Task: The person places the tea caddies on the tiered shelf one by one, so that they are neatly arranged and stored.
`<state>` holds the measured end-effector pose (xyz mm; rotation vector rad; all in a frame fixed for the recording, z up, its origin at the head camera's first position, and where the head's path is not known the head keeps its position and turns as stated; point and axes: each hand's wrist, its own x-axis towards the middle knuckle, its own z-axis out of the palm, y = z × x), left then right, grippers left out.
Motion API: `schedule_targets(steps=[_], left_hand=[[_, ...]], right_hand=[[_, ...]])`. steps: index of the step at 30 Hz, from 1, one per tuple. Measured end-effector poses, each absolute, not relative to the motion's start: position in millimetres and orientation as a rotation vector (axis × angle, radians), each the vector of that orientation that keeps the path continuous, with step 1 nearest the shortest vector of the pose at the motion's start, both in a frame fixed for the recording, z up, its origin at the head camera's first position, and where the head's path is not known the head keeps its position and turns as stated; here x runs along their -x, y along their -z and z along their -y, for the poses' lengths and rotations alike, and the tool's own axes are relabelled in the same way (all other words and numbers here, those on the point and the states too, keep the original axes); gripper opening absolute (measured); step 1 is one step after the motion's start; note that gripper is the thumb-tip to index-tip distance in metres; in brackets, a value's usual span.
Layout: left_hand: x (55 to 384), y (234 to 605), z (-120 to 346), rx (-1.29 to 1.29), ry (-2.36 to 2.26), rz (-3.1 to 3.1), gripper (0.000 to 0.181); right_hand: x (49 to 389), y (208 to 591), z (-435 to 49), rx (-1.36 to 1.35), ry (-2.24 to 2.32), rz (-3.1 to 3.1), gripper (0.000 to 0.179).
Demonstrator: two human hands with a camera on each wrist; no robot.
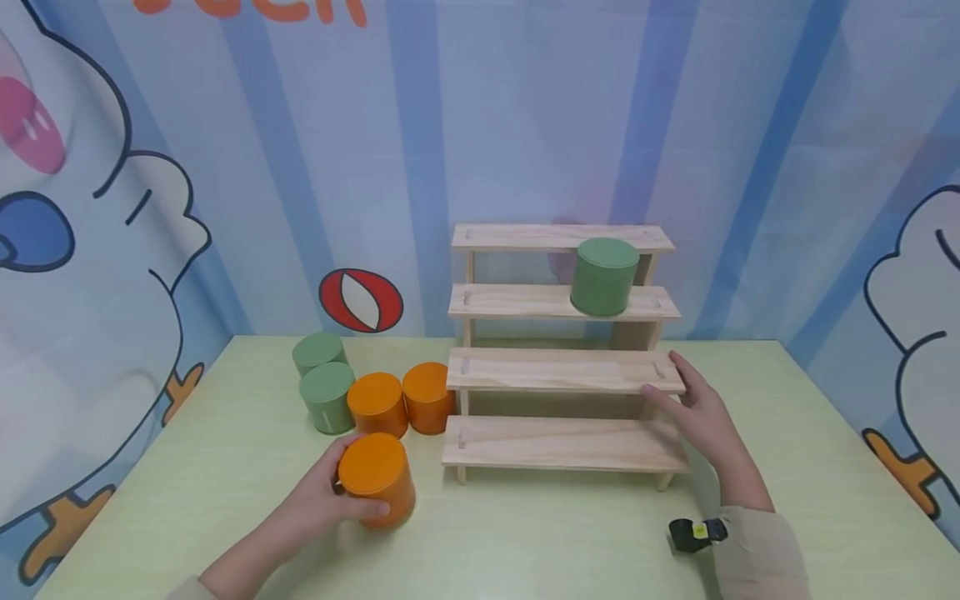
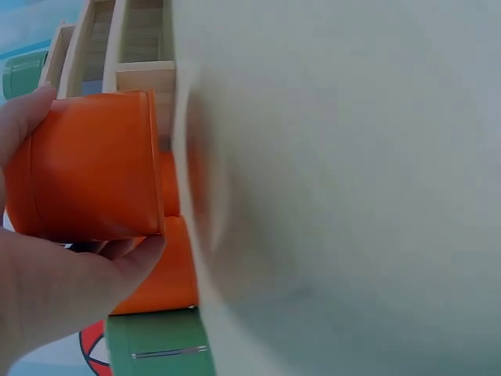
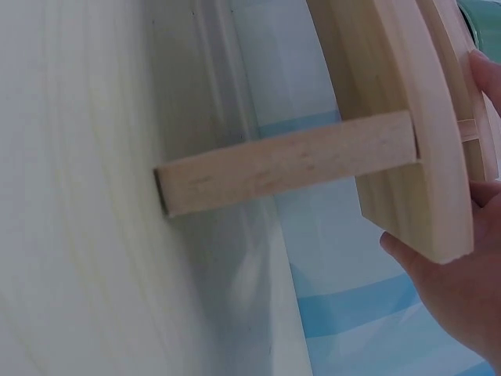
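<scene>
In the head view my left hand (image 1: 322, 498) grips an orange round canister (image 1: 377, 479) from its left side, thumb across the front. The left wrist view has that orange canister (image 2: 90, 166) upright, its base close over the tabletop. My right hand (image 1: 699, 410) holds the right end of a four-tier wooden display shelf (image 1: 562, 442), at the second tier from the bottom. Seen from the right wrist, the thumb and fingers reach around the shelf board (image 3: 438, 149). A green canister (image 1: 604, 279) stands on the third tier, toward its right end.
Left of the shelf, two orange canisters (image 1: 429, 400) and two green canisters (image 1: 327, 400) stand grouped on the pale table (image 1: 540, 542). A black strap-like item (image 1: 697, 533) is at the right sleeve. Behind the table hangs a striped blue cartoon backdrop (image 1: 525, 108).
</scene>
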<state>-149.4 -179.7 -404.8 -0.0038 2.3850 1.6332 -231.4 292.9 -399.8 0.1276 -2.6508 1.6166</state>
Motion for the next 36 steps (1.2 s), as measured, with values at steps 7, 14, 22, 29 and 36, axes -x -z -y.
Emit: schedule_targets(steps=[7,14,22,29,36], left_hand=[[154.7,384.9,180.2,-0.058,-1.638,-2.406,0.088],[157.8,359.1,181.7,-0.125,-1.633,-2.446,0.088],[166.7,335.4,181.2,-0.24,-1.64,-2.477,0.087],[176.9,320.5,174.7,-0.299,-1.64,-2.502,0.084],[188.4,309.1,163.0,-0.309,-1.649,-2.5,0.083]], right_hand=[[230.8,399.1,-292.5,-0.128,-1.605,2.651,0.09],[231.2,399.0,-292.3,-0.124,-1.593,2.654,0.09],[230.5,398.7,-291.7,-0.104,-1.583,2.668,0.09],[232.1,401.8,-293.9,-0.11,-1.589,2.666,0.089],[232.1,402.9,-294.7,-0.106,-1.59,2.667,0.087]])
